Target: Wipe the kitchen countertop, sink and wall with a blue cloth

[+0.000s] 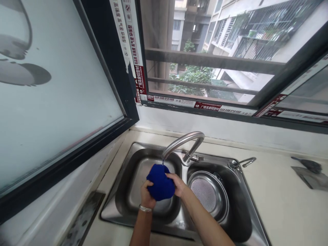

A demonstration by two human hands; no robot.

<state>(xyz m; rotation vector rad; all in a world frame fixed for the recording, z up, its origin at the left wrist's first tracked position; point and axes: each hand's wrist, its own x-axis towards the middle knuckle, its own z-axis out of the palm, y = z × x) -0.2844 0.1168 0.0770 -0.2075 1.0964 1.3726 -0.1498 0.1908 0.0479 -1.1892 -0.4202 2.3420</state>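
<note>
Blue cloth (161, 184): over left sink basin (132, 181), just below the faucet tip (166, 153) | left hand (148, 195): fingers grasping its left edge | right hand (178, 185): fingers grasping its right edge | metal strainer (203, 193): in right basin (239, 208)

Orientation: clock directions are taken from the centre of the view.

- 1 o'clock: dark-framed glass window (289, 65), printed white-and-red film on its frame; green leafy tree (197, 82) outside.
- 9 o'clock: frosted glass panel (69, 102) in a black frame.
- 5 o'clock: round silver metal strainer (203, 192), base perforated.
- 4 o'clock: small curved chrome spout (249, 162).
- Between 3 and 4 o'clock: dark, indistinct item (311, 165) on the cream tabletop (276, 177).
</note>
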